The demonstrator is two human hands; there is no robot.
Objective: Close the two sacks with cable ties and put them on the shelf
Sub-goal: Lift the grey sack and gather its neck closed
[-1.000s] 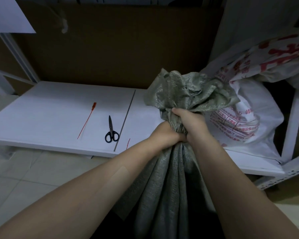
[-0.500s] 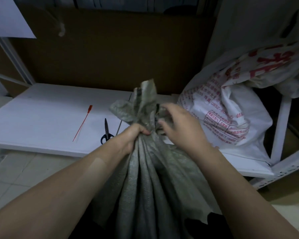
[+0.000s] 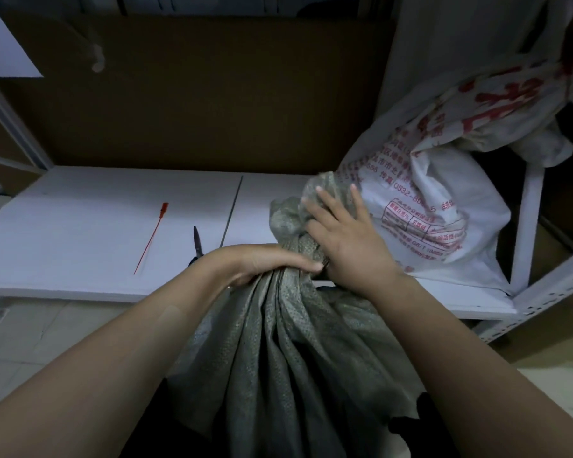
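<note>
A grey-green woven sack (image 3: 288, 352) stands in front of me, its mouth gathered into a bunch at the shelf's front edge. My left hand (image 3: 262, 262) is closed around the sack's neck. My right hand (image 3: 344, 246) lies on the bunched top with fingers spread, pressing it away from me. A red cable tie (image 3: 151, 238) lies flat on the white shelf (image 3: 80, 226), left of my hands. A white sack with red print (image 3: 444, 200) sits on the shelf at the right, tied near its top.
Black scissors (image 3: 196, 241) lie on the shelf right of the cable tie, their handles hidden behind my left wrist. A brown board backs the shelf. A white perforated shelf post (image 3: 526, 213) stands at the right. Pale floor tiles lie below.
The sack top has come down from its raised position. My right hand let go of the neck and now lies open on the bunched top. The left hand kept its grip.
</note>
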